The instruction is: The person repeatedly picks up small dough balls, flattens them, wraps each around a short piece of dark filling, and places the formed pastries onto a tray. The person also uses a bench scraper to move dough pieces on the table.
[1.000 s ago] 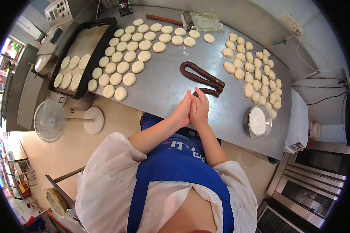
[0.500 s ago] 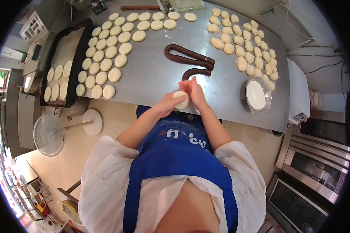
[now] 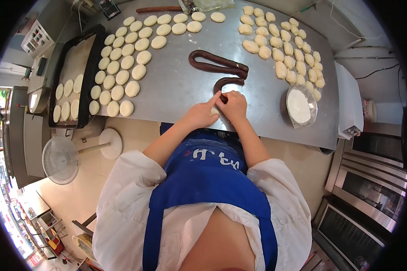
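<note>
Moved: left hand and right hand now meet at the near end of the rope.
Rope: curved on the surface, beside the folded length.
Left fingers: index straight; rest bent on dough.
Right fingers: curled; grip unclear.
Pinch (presumed): nip cleanly, cup dough.
Hidden: most of dough, rope's tip.

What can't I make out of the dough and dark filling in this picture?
Head view:
Pale dough piece: mostly covered by the left hand and right hand.
Near end of the short dark strip: hidden by the fingers around it.
Also, far side of the clear bag: cut off by the top edge.
</note>
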A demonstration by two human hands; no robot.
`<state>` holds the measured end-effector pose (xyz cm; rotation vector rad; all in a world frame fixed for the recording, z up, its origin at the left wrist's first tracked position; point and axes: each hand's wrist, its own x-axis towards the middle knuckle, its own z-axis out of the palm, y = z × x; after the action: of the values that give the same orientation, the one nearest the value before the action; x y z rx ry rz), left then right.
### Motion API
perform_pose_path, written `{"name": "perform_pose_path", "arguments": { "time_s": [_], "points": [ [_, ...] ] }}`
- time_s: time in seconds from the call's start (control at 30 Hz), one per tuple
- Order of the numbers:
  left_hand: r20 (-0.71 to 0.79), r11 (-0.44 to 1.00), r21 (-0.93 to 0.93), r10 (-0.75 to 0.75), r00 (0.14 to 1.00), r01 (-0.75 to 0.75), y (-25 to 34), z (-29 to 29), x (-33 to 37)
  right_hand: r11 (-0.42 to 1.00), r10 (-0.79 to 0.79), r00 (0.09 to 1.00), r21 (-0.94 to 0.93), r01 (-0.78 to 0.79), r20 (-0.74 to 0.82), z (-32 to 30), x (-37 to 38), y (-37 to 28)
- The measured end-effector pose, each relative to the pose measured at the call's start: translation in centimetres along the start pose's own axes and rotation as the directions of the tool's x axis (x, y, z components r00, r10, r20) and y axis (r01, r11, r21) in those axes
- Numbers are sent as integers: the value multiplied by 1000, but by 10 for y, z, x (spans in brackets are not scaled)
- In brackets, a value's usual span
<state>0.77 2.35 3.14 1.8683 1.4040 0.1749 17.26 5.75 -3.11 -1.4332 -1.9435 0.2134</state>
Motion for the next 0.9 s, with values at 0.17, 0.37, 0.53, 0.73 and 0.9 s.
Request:
{"name": "perform_pose_path", "arguments": {
  "time_s": [0.17,0.37,0.53,0.73,0.9],
  "points": [
    [116,966,259,-59,991,27,20,21,21,984,-40,977,-160,75,212,-22,-4,17],
    [192,875,484,-95,977,-10,24,25,26,965,54,928,-259,47,369,-44,4,1],
    [140,994,40,97,985,-103,3,19,21,235,525,549,510,-828,651,-62,-2,20],
    [260,58,-961,-129,957,269,5,16,14,-36,670,456,640,-768,585,-49,-19,24],
    [198,-344,-932,-230,953,111,-8,20,7,-270,657,378,672,-690,652,-41,3,2]
  ]
}}
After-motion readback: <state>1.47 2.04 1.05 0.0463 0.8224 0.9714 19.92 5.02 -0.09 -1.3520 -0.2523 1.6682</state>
